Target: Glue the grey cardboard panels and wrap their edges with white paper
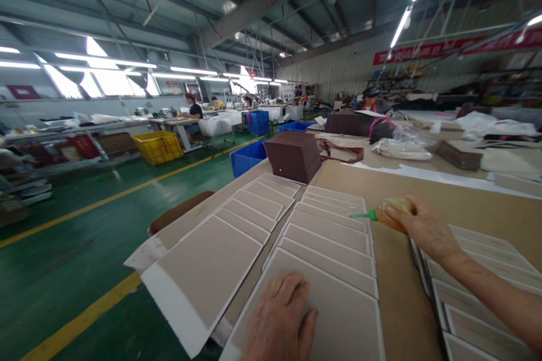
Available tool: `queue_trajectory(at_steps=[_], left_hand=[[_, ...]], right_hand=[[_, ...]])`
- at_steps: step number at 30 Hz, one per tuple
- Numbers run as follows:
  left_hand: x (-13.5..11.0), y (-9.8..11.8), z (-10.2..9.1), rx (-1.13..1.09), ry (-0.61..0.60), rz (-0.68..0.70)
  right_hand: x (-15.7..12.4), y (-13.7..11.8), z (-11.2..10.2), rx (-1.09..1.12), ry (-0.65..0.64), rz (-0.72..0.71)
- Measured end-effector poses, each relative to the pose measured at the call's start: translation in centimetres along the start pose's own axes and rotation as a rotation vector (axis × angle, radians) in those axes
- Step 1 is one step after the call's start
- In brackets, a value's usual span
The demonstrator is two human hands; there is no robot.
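We listed one broad, tan-covered worktable (398,293); one row of flat, taupe, white-edged panels (332,231), overlapped, we judged, to leave strips exposed; one dark-brown, block-shaped stack (293,157), twelve o'clock from the left hand (279,316), which lay palm-down, clamping nothing, probably steadying the nearest panel; the right hand (425,228), clamped round one amber squeeze bottle (390,215) at two o'clock, its green nozzle (372,215) angled to nine, likely for aim.

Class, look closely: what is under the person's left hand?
Under the left hand is a beige, white-edged panel, visible around it; the patch directly beneath is covered and cannot be seen.
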State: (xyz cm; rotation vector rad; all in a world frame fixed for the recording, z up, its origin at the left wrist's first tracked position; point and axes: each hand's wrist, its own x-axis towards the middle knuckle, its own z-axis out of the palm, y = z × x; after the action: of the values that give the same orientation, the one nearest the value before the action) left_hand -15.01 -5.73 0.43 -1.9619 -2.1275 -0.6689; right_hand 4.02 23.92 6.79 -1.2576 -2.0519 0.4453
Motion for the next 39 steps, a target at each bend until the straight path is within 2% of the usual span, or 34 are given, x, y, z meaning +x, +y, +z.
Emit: queue_trajectory(at_steps=[6, 13, 19, 23, 30, 39], left_hand=[[-0.1, 0.3, -0.2, 0.005, -0.041, -0.009], [0.0, 0.4, -0.3, -0.01, -0.041, -0.019], [-0.1, 0.3, -0.2, -0.004, -0.041, -0.022], [-0.1, 0.3, -0.2, 0.012, -0.036, -0.023], [-0.2, 0.3, -0.3, -0.003, -0.035, -0.024], [0.0, 0.4, -0.4, -0.006, -0.051, -0.028]], right_hand=[[-1.5, 1.1, -0.5, 0.141, -0.013, 0.003], [-3.7, 2.0, -1.3, 0.012, 0.016, 0.005], [-3.9, 1.8, -1.3, -0.023, -0.032, -0.002], [-4.0, 1.6, -0.8, -0.028, -0.022, -0.069], [-4.1, 0.3, 0.6, -0.017, -0.051, -0.187], [-3.1, -3.2, 2.9, -0.018, -0.103, -0.258]])
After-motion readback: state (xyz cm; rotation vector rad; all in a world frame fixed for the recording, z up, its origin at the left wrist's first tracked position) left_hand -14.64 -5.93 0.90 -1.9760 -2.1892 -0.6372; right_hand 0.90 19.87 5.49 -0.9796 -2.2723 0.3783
